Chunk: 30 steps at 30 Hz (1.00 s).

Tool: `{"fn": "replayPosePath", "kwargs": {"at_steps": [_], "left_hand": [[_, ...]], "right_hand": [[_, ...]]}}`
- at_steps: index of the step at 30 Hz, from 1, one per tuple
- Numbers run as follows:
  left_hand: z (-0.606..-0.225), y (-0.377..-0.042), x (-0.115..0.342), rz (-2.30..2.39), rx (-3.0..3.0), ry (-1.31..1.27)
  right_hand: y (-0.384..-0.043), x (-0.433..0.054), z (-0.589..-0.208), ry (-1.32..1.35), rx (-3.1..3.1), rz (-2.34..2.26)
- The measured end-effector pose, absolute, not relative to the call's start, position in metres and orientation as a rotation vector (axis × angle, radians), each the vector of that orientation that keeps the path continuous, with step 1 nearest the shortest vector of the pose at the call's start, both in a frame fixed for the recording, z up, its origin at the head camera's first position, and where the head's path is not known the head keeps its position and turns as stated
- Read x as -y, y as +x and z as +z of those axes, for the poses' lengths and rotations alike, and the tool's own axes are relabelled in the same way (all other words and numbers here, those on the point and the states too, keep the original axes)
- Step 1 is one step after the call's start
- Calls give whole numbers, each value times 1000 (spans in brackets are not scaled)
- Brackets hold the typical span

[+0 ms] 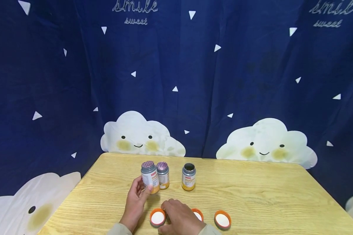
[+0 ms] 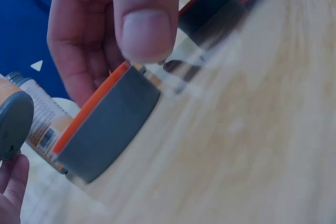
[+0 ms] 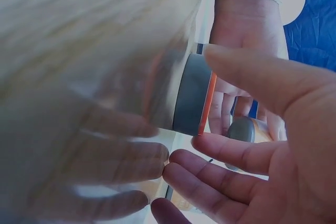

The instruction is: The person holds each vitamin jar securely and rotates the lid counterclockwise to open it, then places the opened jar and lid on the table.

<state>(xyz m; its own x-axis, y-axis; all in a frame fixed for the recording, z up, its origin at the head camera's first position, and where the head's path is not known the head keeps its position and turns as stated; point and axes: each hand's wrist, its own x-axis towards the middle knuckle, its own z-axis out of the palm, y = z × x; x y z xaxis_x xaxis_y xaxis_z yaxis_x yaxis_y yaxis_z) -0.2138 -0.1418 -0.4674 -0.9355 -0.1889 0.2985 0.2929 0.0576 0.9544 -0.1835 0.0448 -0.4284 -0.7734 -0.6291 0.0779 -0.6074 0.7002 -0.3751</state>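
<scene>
My left hand grips a grey supplement bottle, tilted, with a patterned foil seal over its mouth. Its grey base shows in the left wrist view. Close behind stands a second foil-sealed bottle. Over the table's front part, my right hand has thumb and forefinger spread at the right side of an orange-rimmed grey cap. That cap lies with its white inside up; in the right wrist view the fingertips stand right at the edges of the cap.
A third bottle stands upright to the right, its dark mouth uncovered. Another cap is partly hidden behind my right hand, and one more cap lies farther right. The wooden table ends at a blue cloud-printed curtain.
</scene>
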Motion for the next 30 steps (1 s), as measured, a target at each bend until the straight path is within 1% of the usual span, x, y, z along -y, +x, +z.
{"fn": "replayPosePath", "kwargs": {"at_steps": [17, 23, 30], "left_hand": [[-470, -230, 166, -1843, 2067, 2], [-471, -242, 172, -1709, 2158, 88], [-473, -250, 179, -1605, 2192, 131]], "right_hand": [[-180, -44, -429, -1040, -2870, -633], [-180, -46, -427, -1063, -2891, -652], [-180, -46, -427, -1053, -2892, -653]]}}
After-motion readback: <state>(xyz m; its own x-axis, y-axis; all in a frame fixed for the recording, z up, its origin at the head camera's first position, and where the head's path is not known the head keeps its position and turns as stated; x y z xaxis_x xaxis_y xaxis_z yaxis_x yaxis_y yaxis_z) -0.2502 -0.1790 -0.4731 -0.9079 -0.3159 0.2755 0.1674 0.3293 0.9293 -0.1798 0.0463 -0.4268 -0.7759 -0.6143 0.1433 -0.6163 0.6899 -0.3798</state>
